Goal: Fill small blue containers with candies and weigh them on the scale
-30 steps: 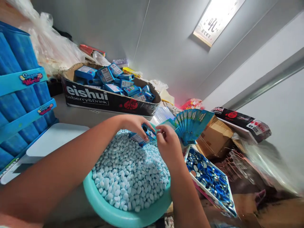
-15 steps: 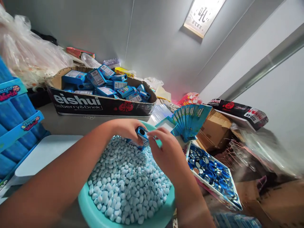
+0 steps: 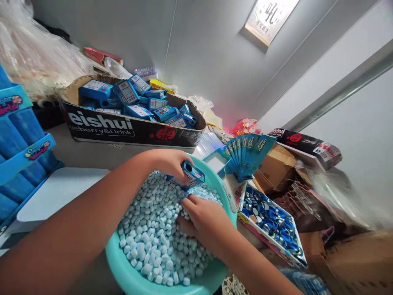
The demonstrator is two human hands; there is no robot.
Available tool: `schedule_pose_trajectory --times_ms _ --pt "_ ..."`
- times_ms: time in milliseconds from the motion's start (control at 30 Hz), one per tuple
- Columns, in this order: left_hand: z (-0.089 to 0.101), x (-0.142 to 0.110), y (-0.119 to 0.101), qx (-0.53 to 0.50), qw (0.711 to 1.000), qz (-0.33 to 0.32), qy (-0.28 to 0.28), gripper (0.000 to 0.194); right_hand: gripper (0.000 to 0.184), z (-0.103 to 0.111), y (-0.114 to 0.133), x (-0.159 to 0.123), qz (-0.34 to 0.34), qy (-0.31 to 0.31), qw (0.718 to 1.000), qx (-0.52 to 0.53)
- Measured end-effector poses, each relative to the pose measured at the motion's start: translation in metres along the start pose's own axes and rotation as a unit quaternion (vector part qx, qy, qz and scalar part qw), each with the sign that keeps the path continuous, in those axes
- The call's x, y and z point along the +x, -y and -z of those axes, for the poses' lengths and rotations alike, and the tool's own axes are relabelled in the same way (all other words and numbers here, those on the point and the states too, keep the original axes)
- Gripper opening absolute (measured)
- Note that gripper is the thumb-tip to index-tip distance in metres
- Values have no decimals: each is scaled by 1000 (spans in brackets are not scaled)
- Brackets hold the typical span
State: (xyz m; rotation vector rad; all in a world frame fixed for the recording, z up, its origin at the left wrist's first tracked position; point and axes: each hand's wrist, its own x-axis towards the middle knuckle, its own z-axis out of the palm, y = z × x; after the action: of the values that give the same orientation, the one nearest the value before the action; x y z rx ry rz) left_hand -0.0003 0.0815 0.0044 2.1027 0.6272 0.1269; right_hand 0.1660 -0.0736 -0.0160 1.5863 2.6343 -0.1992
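A small blue cardboard box [image 3: 195, 174] with a round hole in its end is in my left hand [image 3: 172, 164], gripped over the far side of the basin. Below it, pale blue tablet candies [image 3: 150, 237] fill a turquoise basin [image 3: 116, 262]. My right hand [image 3: 207, 221] is sunk into the candies just nearer than the box, fingers curled and partly buried, with candies between thumb and fingers. To the right is a tray of blue and silver round lids [image 3: 273, 223].
Behind the basin, a black carton [image 3: 135, 135] holds many similar blue boxes. Blue display stands [image 3: 27, 151] and a white board [image 3: 61, 190] are at left. Fanned blue cards [image 3: 248, 155] stand behind the lid tray; brown cartons [image 3: 359, 258] lie at right.
My right hand has dropped from beside the box's hole down into the candies. The box in my left hand has shifted slightly right, and the whole view has moved a little.
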Motion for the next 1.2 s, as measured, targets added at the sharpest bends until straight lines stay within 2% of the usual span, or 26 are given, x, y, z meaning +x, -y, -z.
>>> schedule_pose_trajectory --times_ms 100,167,233,300,333,400,433,500,567,667,800,967,1200 --pt "0 1 2 3 1000 1 -3 35 18 11 -7 4 40 -103 989 97" --pt "1 2 4 -3 1000 -8 5 34 18 25 -9 12 30 -208 954 213" --pt "2 2 5 -14 1000 -9 9 35 20 40 -8 28 -5 -322 880 348" --pt "2 2 5 -18 1000 -1 5 39 26 51 -7 51 -25 -406 772 489" --pt "2 1 5 -18 1000 3 2 40 27 55 -6 63 -18 -421 716 556" --pt "2 1 5 -11 1000 6 2 38 24 56 -8 86 -5 -410 626 664" --pt "2 1 5 -4 1000 7 1 36 23 54 -9 94 -8 -393 594 702" --pt "1 2 5 13 1000 7 1 34 21 48 -14 104 -31 -356 554 752" --pt "0 4 5 32 999 7 -7 37 19 42 -18 107 -63 -326 535 777" --pt "0 5 6 51 998 8 -22 45 17 38 -21 104 -84 -302 523 792" --pt "1 5 5 52 998 13 -33 53 20 40 -18 101 -71 -288 522 800" --pt "2 2 5 40 999 17 -31 61 21 42 -17 98 -63 -274 500 819" --pt "0 4 4 27 1000 13 -4 38 22 44 -17 91 -85 -272 493 822"
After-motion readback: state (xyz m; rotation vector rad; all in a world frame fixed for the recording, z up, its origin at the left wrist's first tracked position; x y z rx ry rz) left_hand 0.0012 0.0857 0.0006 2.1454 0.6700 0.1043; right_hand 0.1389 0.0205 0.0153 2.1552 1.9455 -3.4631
